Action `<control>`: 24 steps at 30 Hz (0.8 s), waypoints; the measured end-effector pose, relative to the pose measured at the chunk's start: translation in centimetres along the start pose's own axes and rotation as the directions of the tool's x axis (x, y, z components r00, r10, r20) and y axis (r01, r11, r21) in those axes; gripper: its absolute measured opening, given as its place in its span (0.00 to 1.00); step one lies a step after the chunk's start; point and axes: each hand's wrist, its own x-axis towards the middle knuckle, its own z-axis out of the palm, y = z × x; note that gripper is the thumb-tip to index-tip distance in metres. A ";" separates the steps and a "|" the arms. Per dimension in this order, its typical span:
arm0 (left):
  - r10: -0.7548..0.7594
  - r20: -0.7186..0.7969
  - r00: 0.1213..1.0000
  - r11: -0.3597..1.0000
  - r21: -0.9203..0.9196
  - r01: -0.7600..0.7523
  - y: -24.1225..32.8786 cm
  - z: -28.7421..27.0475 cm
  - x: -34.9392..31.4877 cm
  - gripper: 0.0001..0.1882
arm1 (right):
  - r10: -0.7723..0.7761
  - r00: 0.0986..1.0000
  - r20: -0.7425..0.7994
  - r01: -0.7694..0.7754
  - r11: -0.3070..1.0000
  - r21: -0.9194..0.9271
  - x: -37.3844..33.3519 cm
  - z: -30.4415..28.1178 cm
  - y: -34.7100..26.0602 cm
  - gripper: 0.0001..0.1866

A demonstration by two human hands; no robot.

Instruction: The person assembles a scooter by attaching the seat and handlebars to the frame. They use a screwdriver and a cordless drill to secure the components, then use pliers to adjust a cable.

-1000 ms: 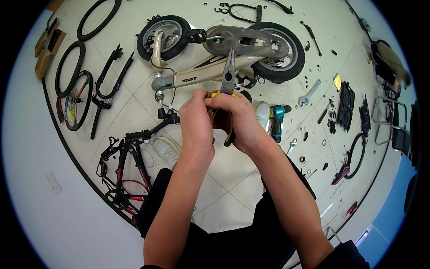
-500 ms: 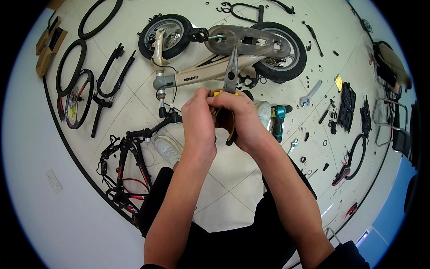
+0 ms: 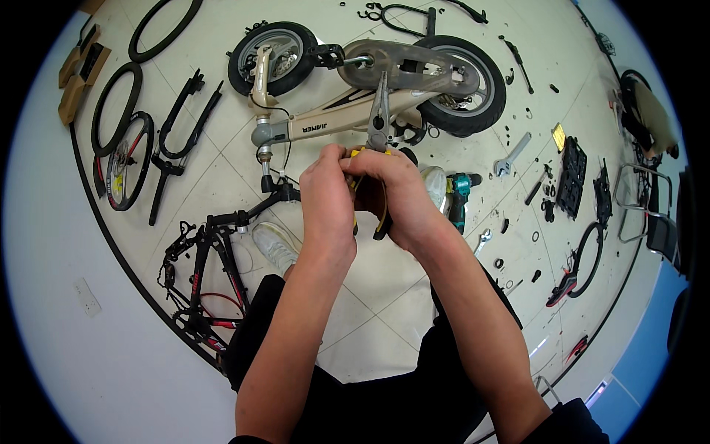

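Note:
Both of my hands are closed round a pair of long-nose pliers [image 3: 379,129], held in front of me with the grey jaws pointing away. My left hand [image 3: 326,194] wraps one handle, and my right hand [image 3: 403,189] grips the other, which is dark with yellow parts. The palms and most of the handles are hidden by my fingers. Beyond the hands, a small beige bicycle [image 3: 325,126] lies on its side on the floor. In the picture the jaw tips overlap its smoky chain guard [image 3: 403,65]; I cannot tell whether they touch it.
Left lie a black fork [image 3: 177,137], a spoked wheel [image 3: 129,166], tyres [image 3: 117,111] and a black-and-red frame [image 3: 200,274]. To the right are a green cordless drill [image 3: 459,200], an adjustable wrench [image 3: 512,155], a black tool case [image 3: 572,177] and scattered small parts. A folding chair [image 3: 658,214] stands farther right.
The pliers' jaws have tilted very slightly to the left. Both hands keep their grip in nearly the same place.

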 end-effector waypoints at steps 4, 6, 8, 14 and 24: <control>0.007 -0.001 1.000 1.000 0.005 -0.007 0.1 0.2 -0.2 0.12 | 0.016 1.000 0.017 -0.016 1.000 -0.024 0.0 -0.2 -0.1 0.12; 0.001 -0.005 1.000 1.000 0.008 -0.001 0.2 0.2 -0.3 0.12 | 0.024 1.000 0.010 -0.023 0.999 -0.027 -0.1 -0.2 -0.2 0.11; 0.001 -0.003 1.000 1.000 0.019 -0.001 0.1 0.2 -0.2 0.11 | 0.030 1.000 0.002 -0.030 0.999 -0.028 -0.2 0.0 -0.3 0.11; -0.009 0.005 1.000 1.000 0.012 0.009 0.0 0.0 -0.1 0.11 | 0.043 0.999 0.002 -0.042 0.999 -0.028 -0.3 0.0 -0.5 0.11; -0.010 0.012 1.000 1.000 0.017 0.010 -0.1 -0.1 -0.1 0.12 | 0.055 0.998 0.003 -0.055 0.998 -0.009 -0.4 0.2 -0.7 0.10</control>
